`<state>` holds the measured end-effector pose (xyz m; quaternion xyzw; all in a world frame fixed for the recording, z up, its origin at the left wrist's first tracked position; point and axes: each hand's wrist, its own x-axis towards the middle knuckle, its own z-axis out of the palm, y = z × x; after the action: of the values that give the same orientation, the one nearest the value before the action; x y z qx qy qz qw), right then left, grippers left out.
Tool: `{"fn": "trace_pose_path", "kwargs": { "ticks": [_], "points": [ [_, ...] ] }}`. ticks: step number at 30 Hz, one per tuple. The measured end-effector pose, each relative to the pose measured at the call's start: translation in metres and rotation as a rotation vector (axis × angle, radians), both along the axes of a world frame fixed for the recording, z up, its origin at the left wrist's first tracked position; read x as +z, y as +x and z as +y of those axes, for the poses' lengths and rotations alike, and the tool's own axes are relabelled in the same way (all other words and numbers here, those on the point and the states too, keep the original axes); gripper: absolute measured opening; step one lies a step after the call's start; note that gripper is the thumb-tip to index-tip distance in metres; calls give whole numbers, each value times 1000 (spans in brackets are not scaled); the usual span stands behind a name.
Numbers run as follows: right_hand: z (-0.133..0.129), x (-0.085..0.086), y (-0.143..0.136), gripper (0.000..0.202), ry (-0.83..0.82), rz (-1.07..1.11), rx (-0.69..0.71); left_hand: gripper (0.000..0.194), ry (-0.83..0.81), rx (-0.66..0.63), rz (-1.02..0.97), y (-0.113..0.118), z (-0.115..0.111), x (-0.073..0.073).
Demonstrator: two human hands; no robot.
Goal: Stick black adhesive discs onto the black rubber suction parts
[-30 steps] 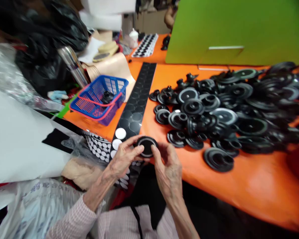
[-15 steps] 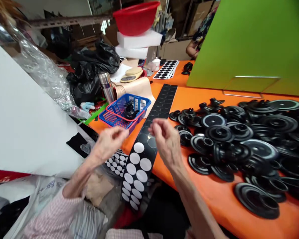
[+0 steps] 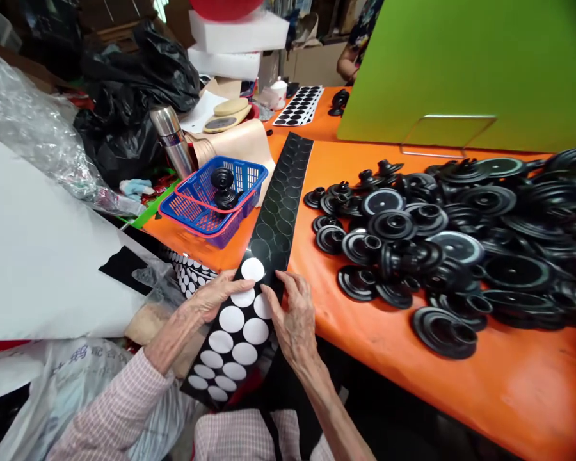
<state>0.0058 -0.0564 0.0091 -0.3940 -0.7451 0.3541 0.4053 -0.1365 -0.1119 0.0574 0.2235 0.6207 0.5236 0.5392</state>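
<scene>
A long black strip (image 3: 274,218) lies over the orange table's edge, its near part covered with white discs and its far part with black circles. My left hand (image 3: 215,296) grips the strip's left edge, thumb on top beside a white disc. On the opposite edge, my right hand (image 3: 292,314) has its thumb and fingers closed on the strip, close to the discs. Left of the strip stands a blue basket (image 3: 199,223) with black round parts (image 3: 223,186) in it. Many black disc-shaped parts (image 3: 393,224) are heaped to the right.
Behind the basket are a steel flask (image 3: 173,142) and black bags (image 3: 125,109). A green board (image 3: 461,70) rises at the back right. A sheet of black dots (image 3: 299,106) lies further back, near another person's arm (image 3: 348,64). White sheeting (image 3: 43,256) fills the left.
Both hands have come down from above the strip onto its two edges and hold it. The strip's near end now reaches further left, and the view has shifted.
</scene>
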Motion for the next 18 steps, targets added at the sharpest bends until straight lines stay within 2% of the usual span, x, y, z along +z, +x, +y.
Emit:
{"fn": "trace_pose_path", "kwargs": {
  "ticks": [5, 8, 10, 12, 15, 16, 17, 18],
  "points": [
    [0, 2, -5, 22, 4, -3, 21, 24, 18, -1, -39, -3, -1, -13],
    [5, 6, -1, 23, -34, 23, 41, 30, -2, -88, -40, -10, 2, -10],
    [10, 9, 4, 27, -77, 25, -16, 34, -44, -138, -7, -15, 3, -4],
    [14, 12, 12, 29, -104, 25, -81, 37, -67, -120, 183, -18, 1, 4],
    [12, 16, 22, 29, -67, 44, -83, 34, -58, 143, 695, -11, -3, 18],
    [8, 18, 24, 28, -36, 52, -69, 32, -55, 189, 780, -5, -3, 22],
    [4, 19, 26, 27, -3, 56, -54, 30, -56, 172, 773, 2, -2, 25],
    [-1, 20, 27, 27, 26, 55, -35, 29, -54, 88, 681, 9, -1, 28]
  ]
}}
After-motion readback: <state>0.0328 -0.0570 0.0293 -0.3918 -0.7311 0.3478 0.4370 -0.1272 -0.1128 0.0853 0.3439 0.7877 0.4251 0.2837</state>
